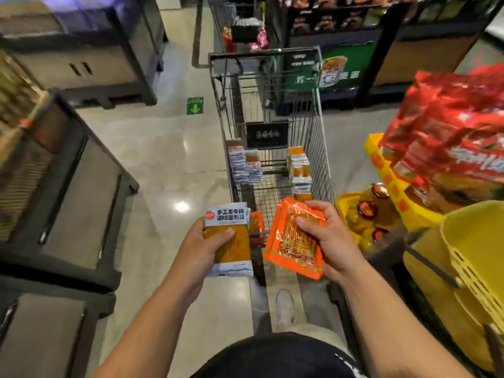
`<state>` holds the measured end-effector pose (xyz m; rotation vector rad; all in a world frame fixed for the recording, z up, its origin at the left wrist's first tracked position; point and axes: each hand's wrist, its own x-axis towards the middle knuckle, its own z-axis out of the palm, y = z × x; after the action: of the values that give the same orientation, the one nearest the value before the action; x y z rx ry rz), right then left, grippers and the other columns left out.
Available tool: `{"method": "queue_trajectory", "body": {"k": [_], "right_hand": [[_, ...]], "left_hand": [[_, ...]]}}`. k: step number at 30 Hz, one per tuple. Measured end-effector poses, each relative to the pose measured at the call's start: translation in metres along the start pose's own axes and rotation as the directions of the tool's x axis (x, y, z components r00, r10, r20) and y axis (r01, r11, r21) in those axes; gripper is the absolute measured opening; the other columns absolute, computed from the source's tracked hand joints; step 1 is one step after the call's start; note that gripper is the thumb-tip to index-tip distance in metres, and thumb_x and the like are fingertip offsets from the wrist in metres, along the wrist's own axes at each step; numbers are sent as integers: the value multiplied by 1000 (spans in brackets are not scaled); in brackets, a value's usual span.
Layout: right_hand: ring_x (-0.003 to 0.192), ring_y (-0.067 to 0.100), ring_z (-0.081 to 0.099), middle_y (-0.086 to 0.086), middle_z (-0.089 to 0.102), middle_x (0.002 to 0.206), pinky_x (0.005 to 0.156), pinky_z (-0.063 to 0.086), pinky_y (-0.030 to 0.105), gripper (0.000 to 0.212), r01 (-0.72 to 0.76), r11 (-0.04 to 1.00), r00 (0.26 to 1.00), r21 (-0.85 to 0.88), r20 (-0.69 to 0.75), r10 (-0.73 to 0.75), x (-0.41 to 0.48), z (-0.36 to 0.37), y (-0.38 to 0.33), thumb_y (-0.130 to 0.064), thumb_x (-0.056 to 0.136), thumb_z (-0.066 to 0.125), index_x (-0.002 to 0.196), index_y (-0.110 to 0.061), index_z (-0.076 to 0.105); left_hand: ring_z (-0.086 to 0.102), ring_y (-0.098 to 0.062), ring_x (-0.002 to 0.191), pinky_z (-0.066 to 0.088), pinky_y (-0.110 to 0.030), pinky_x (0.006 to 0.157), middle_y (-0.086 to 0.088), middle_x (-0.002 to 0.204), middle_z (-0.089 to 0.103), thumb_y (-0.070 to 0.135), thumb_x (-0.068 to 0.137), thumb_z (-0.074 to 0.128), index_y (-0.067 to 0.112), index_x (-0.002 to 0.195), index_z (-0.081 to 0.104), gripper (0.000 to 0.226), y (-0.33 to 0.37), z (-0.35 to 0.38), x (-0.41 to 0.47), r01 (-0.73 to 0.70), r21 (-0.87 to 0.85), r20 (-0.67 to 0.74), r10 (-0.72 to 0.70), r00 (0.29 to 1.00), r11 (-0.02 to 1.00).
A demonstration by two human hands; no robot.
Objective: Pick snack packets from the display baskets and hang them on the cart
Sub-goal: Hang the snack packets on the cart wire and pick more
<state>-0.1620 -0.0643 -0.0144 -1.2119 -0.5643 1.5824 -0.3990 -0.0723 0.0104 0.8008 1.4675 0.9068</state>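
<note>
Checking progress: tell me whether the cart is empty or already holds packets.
Not empty: the cart has white-labelled packets hanging at its left side and an orange-and-white stack at its right.

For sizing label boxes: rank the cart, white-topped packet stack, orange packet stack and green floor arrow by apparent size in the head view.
1. cart: largest.
2, tied. white-topped packet stack and orange packet stack: look alike, not ranked.
3. green floor arrow: smallest, though farther from the camera, so true size is unsure.

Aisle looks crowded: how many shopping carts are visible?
2. The near cart is at centre; the far cart stands beyond it at the top, partly cropped. More may be hidden.
</note>
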Motion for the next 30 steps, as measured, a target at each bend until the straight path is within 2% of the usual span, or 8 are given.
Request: {"method": "queue_trajectory", "body": {"k": [3, 5, 7, 13, 16, 20, 26, 30], "right_hand": [[86, 23, 74, 11, 67, 112, 68, 62, 41, 50, -1, 999, 999, -41, 45, 3, 48, 9, -34, -4, 75, 76, 119, -18, 56], [96, 31, 74, 12, 68, 117, 77, 62, 50, 44, -31, 995, 996, -96, 77, 38, 80, 11, -53, -4, 84, 75, 120, -22, 58], [97, 33, 74, 12, 69, 117, 80, 61, 55, 40, -53, 988, 995, -144, 81, 65, 109, 12, -65, -6, 86, 75, 118, -26, 59], [101, 31, 73, 12, 70, 117, 86, 59, 56, 43, -137, 962, 989, -237, 21, 146, 173, 17, -66, -9, 88, 75, 123, -25, 56], [102, 31, 72, 13, 70, 118, 88, 59, 56, 46, -198, 943, 979, -269, -4, 205, 198, 22, -56, -8, 88, 74, 126, -25, 55], [95, 28, 74, 9, 71, 113, 82, 62, 49, 44, -248, 915, 968, -319, -55, 243, 234, 33, -43, -8, 90, 72, 126, -27, 55], [89, 24, 74, 10, 69, 112, 74, 62, 38, 44, -295, 848, 955, -440, -161, 248, 276, 49, -26, -4, 91, 71, 127, -20, 51], [99, 26, 71, 8, 66, 117, 87, 60, 48, 50, -343, 789, 936, -509, -257, 241, 299, 49, -8, -9, 88, 76, 128, -22, 49]], "left_hand": [[75, -14, 88, 57, -31, 75, 3, 100, 78, 11, 96, 65, 22, 115, 66, 22, 21, 6, 35, 5, -41, -60, -7, 998, 999], [74, -16, 91, 57, -32, 75, 4, 100, 78, 13, 95, 66, 23, 115, 66, 22, 32, 13, 57, 11, -68, -98, -18, 995, 998], [74, -18, 92, 57, -34, 77, 2, 101, 78, 11, 94, 68, 21, 115, 65, 24, 40, 18, 74, 16, -98, -108, -27, 994, 995], [75, -24, 97, 59, -38, 82, -7, 112, 76, 9, 85, 76, 15, 127, 59, 46, 53, 14, 128, 10, -123, -114, -24, 993, 992], [75, -21, 99, 59, -36, 84, -4, 112, 76, 7, 86, 76, 16, 128, 58, 46, 54, 8, 154, 35, -114, -93, -45, 995, 993], [75, -16, 94, 58, -29, 80, -1, 106, 78, 1, 87, 74, 15, 124, 60, 42, 52, -4, 200, 64, -72, -50, -68, 996, 995], [74, -21, 100, 57, -42, 94, -4, 110, 77, 3, 84, 78, 15, 126, 59, 47, 48, -24, 281, 169, -9, 28, -169, 985, 986], [75, -19, 98, 58, -43, 94, -3, 110, 76, 7, 82, 82, 20, 121, 60, 47, 40, -26, 341, 212, 72, 74, -217, 973, 975]]}}
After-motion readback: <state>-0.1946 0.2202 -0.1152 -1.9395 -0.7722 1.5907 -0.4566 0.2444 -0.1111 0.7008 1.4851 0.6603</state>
